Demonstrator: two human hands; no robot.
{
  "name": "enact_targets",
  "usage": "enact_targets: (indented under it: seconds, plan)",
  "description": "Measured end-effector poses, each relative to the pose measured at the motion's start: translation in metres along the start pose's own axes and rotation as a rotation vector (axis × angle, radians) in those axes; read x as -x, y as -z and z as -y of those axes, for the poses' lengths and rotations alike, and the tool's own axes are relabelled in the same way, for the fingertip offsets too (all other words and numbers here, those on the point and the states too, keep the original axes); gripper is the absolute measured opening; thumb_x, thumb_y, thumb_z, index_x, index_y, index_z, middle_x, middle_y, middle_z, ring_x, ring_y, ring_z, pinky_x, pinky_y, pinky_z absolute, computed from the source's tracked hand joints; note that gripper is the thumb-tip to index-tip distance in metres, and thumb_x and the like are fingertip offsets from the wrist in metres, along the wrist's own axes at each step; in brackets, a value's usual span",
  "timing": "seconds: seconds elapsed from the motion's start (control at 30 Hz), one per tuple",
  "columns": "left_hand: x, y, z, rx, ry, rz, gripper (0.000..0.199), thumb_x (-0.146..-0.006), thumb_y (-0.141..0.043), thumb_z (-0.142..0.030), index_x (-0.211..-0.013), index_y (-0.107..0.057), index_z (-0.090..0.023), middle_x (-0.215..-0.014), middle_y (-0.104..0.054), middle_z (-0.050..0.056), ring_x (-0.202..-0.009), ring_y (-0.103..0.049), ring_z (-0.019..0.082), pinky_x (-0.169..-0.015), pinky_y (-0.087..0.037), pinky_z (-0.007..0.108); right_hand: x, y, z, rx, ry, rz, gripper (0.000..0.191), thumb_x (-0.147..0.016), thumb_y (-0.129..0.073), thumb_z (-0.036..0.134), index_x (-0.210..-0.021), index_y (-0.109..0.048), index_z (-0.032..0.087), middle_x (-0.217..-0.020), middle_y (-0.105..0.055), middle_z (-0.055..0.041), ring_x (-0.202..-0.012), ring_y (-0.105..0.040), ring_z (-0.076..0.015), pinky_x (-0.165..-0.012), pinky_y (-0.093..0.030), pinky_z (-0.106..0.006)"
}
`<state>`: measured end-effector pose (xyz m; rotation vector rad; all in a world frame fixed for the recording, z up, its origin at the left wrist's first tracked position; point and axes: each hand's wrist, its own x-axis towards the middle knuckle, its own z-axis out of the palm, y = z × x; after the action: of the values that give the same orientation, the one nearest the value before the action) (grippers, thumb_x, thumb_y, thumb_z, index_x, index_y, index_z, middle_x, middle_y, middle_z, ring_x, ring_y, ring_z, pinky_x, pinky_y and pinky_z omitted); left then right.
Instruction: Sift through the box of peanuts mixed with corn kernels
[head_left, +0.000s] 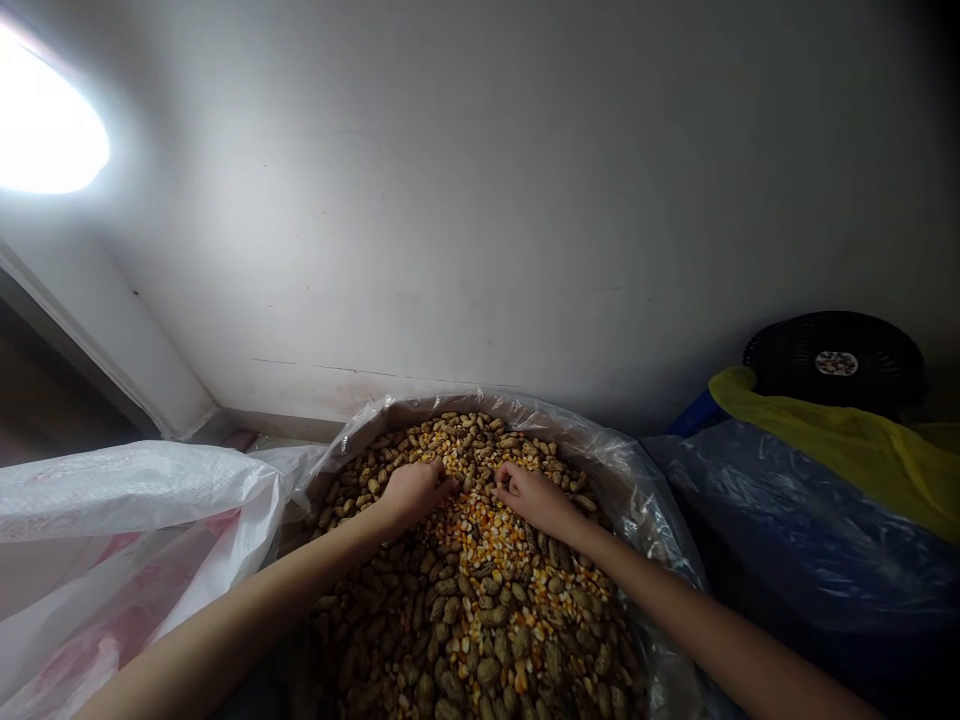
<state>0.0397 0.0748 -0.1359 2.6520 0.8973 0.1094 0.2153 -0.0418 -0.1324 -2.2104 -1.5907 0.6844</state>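
Observation:
A large heap of peanuts in their shells mixed with loose yellow-orange corn kernels (472, 590) fills a clear plastic liner (600, 450). Kernels are thickest in the middle, between my hands. My left hand (416, 493) rests on the heap with its fingers curled down among the peanuts. My right hand (532, 500) sits a short way to the right, its fingertips also pressed into the mix. Whether either hand has anything in it is hidden by the fingers.
A white woven sack (127, 540) with pink printing bulges at the left. On the right lie a blue plastic sheet (795, 540) and a yellow cloth (832, 430), with a round black fan (834, 362) behind them. A white wall (480, 220) stands behind the liner.

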Motion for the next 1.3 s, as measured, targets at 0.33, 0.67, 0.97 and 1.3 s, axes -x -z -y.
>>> enact_targets:
  seconds: [0.33, 0.67, 0.97, 1.3]
  plan:
    - [0.011, 0.021, 0.004, 1.948, 0.367, 0.107, 0.016, -0.07, -0.043, -0.026, -0.083, -0.043, -0.016, -0.057, -0.028, -0.002, -0.041, -0.024, 0.006, -0.039, -0.02, 0.02, 0.0, 0.014, -0.003, -1.696, -0.168, 0.213, 0.025, -0.07, -0.051, 0.032, -0.074, -0.034, 0.015, -0.056, -0.032, 0.002, -0.042, -0.028, -0.0048, -0.035, -0.01, -0.015]
    - [0.013, 0.019, 0.004, 1.994, 0.47, 0.127, 0.021, -0.074, -0.051, -0.026, -0.09, -0.046, -0.015, -0.056, -0.029, -0.004, -0.039, -0.02, 0.002, -0.038, -0.022, 0.015, 0.002, 0.008, -0.004, -1.352, -0.276, 0.134, 0.024, -0.07, -0.056, 0.031, -0.083, -0.046, 0.013, -0.072, -0.04, -0.0005, -0.049, -0.036, -0.0038, -0.034, -0.016, -0.013]
    - [0.011, 0.021, 0.005, 2.008, 0.492, 0.126, 0.019, -0.074, -0.047, -0.029, -0.08, -0.039, -0.013, -0.059, -0.031, -0.003, -0.042, -0.026, 0.002, -0.038, -0.023, 0.014, 0.002, 0.016, -0.004, -1.384, -0.256, 0.127, 0.029, -0.067, -0.058, 0.035, -0.082, -0.046, 0.013, -0.071, -0.039, -0.0003, -0.05, -0.035, -0.0037, -0.035, -0.015, -0.014]
    - [0.022, 0.028, 0.008, 0.389, -0.027, 0.156, 0.022, -0.074, -0.043, -0.035, -0.082, -0.048, -0.015, -0.066, -0.048, 0.002, -0.053, -0.042, 0.01, -0.048, -0.028, 0.022, 0.009, 0.018, -0.006, 0.293, 0.057, -0.031, 0.028, -0.082, -0.04, 0.033, -0.106, -0.046, 0.021, -0.072, -0.054, -0.0032, -0.055, -0.047, -0.0125, -0.047, -0.022, -0.021]
